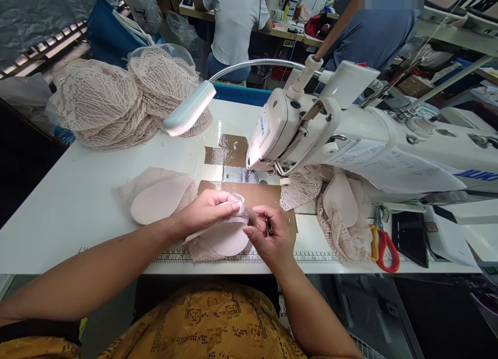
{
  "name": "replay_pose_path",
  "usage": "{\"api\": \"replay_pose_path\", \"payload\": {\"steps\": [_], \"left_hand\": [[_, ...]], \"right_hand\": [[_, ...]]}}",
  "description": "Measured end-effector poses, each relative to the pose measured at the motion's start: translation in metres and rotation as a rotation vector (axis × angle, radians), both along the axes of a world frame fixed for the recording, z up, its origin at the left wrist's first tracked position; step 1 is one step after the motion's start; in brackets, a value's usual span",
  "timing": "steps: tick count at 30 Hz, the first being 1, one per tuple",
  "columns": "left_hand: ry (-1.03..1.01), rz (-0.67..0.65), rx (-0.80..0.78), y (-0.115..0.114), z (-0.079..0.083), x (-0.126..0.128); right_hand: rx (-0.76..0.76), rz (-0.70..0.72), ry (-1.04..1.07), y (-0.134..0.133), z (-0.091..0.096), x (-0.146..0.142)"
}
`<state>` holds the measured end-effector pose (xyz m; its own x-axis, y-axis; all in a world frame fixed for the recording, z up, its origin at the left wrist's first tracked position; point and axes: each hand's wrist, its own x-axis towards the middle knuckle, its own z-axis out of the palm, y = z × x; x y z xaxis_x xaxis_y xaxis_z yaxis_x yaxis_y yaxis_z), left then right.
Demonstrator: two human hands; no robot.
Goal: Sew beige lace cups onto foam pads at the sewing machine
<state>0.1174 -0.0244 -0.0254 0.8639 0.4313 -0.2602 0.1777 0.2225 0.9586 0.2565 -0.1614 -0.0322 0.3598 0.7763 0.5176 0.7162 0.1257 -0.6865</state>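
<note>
My left hand (218, 207) pinches the edge of a pale bra cup (227, 239) with lace fabric, between thumb and fingers. The cup hangs just over the table's front edge ruler, its smooth side showing. Close to its right side is my right hand (274, 234), thumb and index finger apart, the other fingers curled round a small dark metal tool (268, 226) that is mostly hidden. Another padded cup on sheer fabric (159, 195) lies to the left. In front of my hands stands the needle area of a white sewing machine (268, 130).
Stacks of beige lace cups (101, 102) stand at the back left. Under the machine arm lie lace pieces and a cup (340, 201); red-handled scissors (388, 251) are beside them. A lamp (190, 109) hangs over the table. Two people (233, 27) sit beyond.
</note>
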Motion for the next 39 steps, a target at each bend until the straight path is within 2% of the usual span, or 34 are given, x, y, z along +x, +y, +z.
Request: {"api": "replay_pose_path", "payload": {"steps": [3, 9, 14, 19, 24, 27, 35, 39], "left_hand": [[-0.007, -0.008, 0.015, -0.003, 0.0033, -0.0005], [-0.034, 0.013, 0.057, -0.0035, 0.0039, -0.001], [-0.014, 0.031, 0.109, -0.0021, 0.0028, -0.001], [-0.02, 0.039, 0.135, -0.0019, 0.0048, 0.0001], [-0.03, 0.028, 0.076, -0.0019, 0.005, 0.0005], [-0.071, -0.006, 0.02, -0.0025, 0.0054, 0.0007], [-0.026, 0.017, 0.05, -0.0007, 0.0019, -0.0001], [-0.021, 0.014, 0.057, -0.0006, 0.0025, 0.0]], "right_hand": [[-0.044, -0.024, -0.068, 0.0032, -0.0014, -0.0019], [-0.036, -0.067, -0.209, 0.0063, -0.0062, -0.0003], [-0.125, -0.061, -0.138, 0.0047, -0.0049, 0.0012], [-0.146, -0.038, -0.074, 0.0025, -0.004, 0.0014], [-0.138, -0.036, -0.011, 0.0031, -0.0024, 0.0006], [-0.153, -0.018, -0.038, 0.0049, -0.0038, 0.0002], [-0.149, -0.043, -0.062, 0.0044, -0.0031, 0.0017], [-0.127, 0.012, -0.067, 0.0017, 0.0006, 0.002]]}}
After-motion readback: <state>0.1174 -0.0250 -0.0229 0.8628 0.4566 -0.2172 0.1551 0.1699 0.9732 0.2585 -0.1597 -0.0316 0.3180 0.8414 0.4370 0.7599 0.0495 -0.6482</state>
